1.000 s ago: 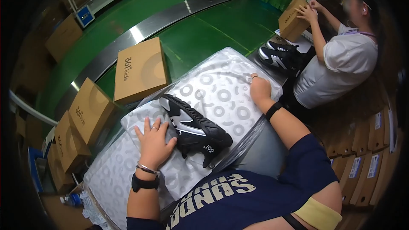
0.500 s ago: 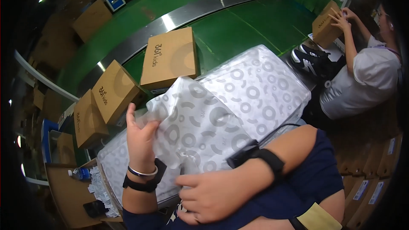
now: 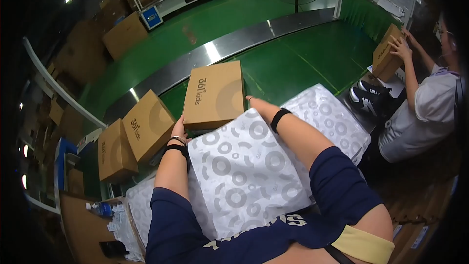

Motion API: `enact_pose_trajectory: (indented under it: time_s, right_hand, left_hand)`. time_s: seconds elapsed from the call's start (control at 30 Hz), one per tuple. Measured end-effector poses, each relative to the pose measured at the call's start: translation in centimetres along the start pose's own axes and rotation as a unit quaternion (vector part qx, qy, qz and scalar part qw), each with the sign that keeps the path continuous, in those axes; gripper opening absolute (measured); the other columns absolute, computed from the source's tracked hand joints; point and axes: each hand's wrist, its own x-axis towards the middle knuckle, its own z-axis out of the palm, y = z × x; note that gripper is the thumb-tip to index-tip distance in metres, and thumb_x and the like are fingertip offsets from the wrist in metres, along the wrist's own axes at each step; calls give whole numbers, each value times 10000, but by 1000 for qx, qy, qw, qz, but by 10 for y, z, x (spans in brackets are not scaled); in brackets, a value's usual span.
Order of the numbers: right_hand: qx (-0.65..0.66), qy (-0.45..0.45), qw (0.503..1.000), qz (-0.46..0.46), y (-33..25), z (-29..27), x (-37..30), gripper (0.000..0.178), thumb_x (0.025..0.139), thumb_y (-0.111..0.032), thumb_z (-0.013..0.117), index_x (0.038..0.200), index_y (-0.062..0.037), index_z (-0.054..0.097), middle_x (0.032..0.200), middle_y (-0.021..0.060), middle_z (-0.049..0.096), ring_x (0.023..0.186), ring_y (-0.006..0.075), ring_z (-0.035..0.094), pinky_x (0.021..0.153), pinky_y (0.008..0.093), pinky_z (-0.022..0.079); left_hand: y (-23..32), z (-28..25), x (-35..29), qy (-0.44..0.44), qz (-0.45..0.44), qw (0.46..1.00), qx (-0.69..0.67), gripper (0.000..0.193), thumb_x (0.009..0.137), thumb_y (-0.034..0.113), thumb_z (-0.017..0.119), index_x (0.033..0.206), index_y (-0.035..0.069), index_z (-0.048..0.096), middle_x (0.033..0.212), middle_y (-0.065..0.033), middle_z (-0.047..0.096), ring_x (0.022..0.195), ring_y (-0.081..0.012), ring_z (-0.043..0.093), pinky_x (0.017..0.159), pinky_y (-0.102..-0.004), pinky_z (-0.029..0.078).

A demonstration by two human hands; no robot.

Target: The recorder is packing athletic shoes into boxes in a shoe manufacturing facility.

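A brown cardboard shoebox [image 3: 215, 93] lies on the green conveyor belt in front of me, with both arms stretched out to it. At its near left edge, my left hand [image 3: 179, 129] holds the side. My right hand [image 3: 256, 105] is at the opposite side, its fingers partly hidden by the box. Between my forearms, a sheet of white wrapping paper [image 3: 239, 176] with grey rings and arcs lies spread out, covering part of a stack of the same paper [image 3: 325, 117].
Two more cardboard shoeboxes [image 3: 148, 124] [image 3: 116, 151] stand to the left. A water bottle [image 3: 100, 209], a pile of small white packets [image 3: 121, 230] and a black phone-like object [image 3: 113, 249] lie at lower left. On the right, a co-worker [image 3: 422, 102] handles a box near black shoes [image 3: 369, 99].
Both hands have left the wrapping paper and reached forward to the sides of the middle shoebox. The lifted, creased sheet now lies flatter. The view has shifted.
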Motion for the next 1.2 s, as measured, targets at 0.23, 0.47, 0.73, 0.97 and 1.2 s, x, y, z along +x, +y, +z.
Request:
enact_pose_trajectory:
  time_s: [0.23,0.47,0.73,0.97,1.2]
  right_hand:
    - [-324,235,912,95,-65,9,-19,940,744,-552,540,1366,-24,72,1345,266,241,1190,399,337,916,423,360]
    - [188,372,906,66,-35,-24,-35,892,801,-579,438,1268,132,171,961,243,578,956,326,550,843,359,423]
    - [370,116,917,92,-22,-43,-152,823,807,-492,504,1369,-63,81,1320,194,289,1063,313,429,767,412,453]
    - [223,-142,961,-78,-13,17,-252,932,690,-216,696,1346,24,78,1155,151,462,999,203,494,863,279,401]
    - [378,-132,914,-71,-74,4,-203,714,671,-155,679,1262,7,312,1179,130,472,1068,203,466,914,320,370]
  left_hand:
    - [9,-13,-22,-203,117,967,-99,509,798,610,424,1052,175,500,1046,-107,447,983,-249,424,891,-450,358]
    - [-2,-21,-38,-299,95,937,157,706,827,640,287,1287,112,379,1161,-155,491,1005,-194,486,863,-326,390]
    - [-19,-15,-185,-76,232,964,109,610,795,151,583,1304,26,271,1260,-150,366,1067,-212,441,923,-331,339]
    - [-109,-12,-287,-202,136,964,-110,725,728,63,562,1312,6,137,1241,-199,357,1159,-269,378,971,-344,315]
    - [-25,-13,-263,-229,184,934,-204,592,731,58,485,1271,51,240,1159,-150,435,1030,-271,496,846,-352,454]
